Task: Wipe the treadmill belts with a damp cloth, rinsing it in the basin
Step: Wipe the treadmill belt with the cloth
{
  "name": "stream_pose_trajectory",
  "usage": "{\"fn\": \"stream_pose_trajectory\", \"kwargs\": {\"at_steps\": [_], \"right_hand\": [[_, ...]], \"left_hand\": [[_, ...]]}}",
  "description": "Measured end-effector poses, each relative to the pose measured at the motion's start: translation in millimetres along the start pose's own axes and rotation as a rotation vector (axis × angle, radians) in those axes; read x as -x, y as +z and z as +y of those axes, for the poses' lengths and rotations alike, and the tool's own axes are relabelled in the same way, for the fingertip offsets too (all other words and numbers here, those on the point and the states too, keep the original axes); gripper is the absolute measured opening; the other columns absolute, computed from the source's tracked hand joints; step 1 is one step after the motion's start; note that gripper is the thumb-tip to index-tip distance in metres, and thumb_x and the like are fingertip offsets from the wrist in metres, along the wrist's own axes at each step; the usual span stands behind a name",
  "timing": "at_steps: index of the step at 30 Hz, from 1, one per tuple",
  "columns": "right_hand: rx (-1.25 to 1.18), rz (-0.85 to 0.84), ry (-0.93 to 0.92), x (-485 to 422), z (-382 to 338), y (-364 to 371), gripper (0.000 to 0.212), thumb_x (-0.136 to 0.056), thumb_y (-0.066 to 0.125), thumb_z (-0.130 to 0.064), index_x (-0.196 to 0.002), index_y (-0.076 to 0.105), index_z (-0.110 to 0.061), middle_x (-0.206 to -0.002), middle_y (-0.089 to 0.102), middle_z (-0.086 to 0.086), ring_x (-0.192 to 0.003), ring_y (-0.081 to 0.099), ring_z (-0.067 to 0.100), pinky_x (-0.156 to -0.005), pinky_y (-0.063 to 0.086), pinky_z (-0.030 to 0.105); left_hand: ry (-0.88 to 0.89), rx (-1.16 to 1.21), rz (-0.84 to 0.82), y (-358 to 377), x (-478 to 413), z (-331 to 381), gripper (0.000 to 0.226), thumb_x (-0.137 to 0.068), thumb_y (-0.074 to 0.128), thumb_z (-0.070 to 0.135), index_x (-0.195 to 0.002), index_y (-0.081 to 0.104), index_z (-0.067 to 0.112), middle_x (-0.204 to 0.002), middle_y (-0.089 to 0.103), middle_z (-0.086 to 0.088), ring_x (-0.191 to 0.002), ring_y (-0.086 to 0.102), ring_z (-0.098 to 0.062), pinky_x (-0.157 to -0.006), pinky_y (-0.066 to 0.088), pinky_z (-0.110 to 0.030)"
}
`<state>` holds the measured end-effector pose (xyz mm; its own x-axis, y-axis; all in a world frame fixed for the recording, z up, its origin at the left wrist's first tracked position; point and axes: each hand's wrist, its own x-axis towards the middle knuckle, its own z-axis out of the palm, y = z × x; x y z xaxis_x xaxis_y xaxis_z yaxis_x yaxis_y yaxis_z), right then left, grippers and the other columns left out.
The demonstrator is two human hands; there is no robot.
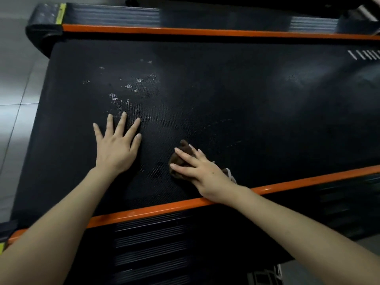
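Left hand lies flat on the treadmill belt, fingers spread, grasping nothing. Right hand presses a brown cloth onto the belt with extended fingers, close to the near orange side rail. Whitish marks lie beyond the left fingertips.

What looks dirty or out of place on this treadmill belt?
Pale whitish flecks mark the black textured treadmill belt, scattered just beyond the flat left hand. They could be residue or wear. The right hand presses the bunched brown cloth nearer the orange rail, apart from them.
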<state>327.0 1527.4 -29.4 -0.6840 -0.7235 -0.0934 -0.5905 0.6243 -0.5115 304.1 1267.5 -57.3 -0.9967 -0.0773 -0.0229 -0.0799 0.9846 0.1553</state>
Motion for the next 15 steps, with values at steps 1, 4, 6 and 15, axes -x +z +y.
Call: {"fn": "stream_pose_trajectory", "kwargs": {"at_steps": [1, 4, 6, 15], "right_hand": [[0.0, -0.053, -0.022, 1, -2, -7, 0.059, -0.092, 0.046, 0.0, -0.141, 0.038, -0.031, -0.15, -0.004, -0.02, -0.141, -0.014, 0.013, -0.107, -0.02, 0.017], [0.03, -0.19, 0.041, 27, 27, -35, 0.056, -0.098, 0.042, -0.012, -0.139, 0.028, -0.047, -0.145, -0.011, -0.034, -0.134, -0.021, -0.003, -0.114, -0.014, 0.032], [-0.002, -0.222, 0.026, 51, 51, -55, 0.051, -0.098, 0.045, -0.013, -0.14, 0.03, -0.038, -0.149, -0.001, -0.027, -0.135, -0.019, -0.009, -0.118, -0.003, 0.035], [0.009, -0.115, -0.287, -8, 18, -2, 0.041, -0.091, 0.053, -0.013, -0.131, 0.054, -0.021, -0.152, 0.028, 0.003, -0.144, 0.008, 0.033, -0.116, 0.009, 0.051]], "left_hand": [[0.004, 0.003, 0.006, 0, 1, -1, 0.05, -0.1, 0.022, 0.047, -0.148, 0.024, 0.036, -0.159, 0.015, -0.004, -0.146, 0.003, -0.032, -0.113, -0.004, -0.058], [0.015, 0.007, 0.017, -1, 2, -5, 0.05, -0.099, 0.026, 0.047, -0.148, 0.024, 0.037, -0.159, 0.016, -0.002, -0.146, 0.004, -0.03, -0.115, -0.003, -0.055], [0.018, 0.009, 0.015, 0, 2, -6, 0.05, -0.099, 0.025, 0.047, -0.148, 0.024, 0.037, -0.159, 0.015, -0.002, -0.147, 0.003, -0.029, -0.115, -0.004, -0.054], [0.001, -0.025, 0.025, 4, 2, -5, 0.055, -0.097, 0.011, 0.052, -0.149, 0.021, 0.037, -0.159, 0.014, -0.002, -0.146, 0.002, -0.029, -0.114, -0.004, -0.055]]}}
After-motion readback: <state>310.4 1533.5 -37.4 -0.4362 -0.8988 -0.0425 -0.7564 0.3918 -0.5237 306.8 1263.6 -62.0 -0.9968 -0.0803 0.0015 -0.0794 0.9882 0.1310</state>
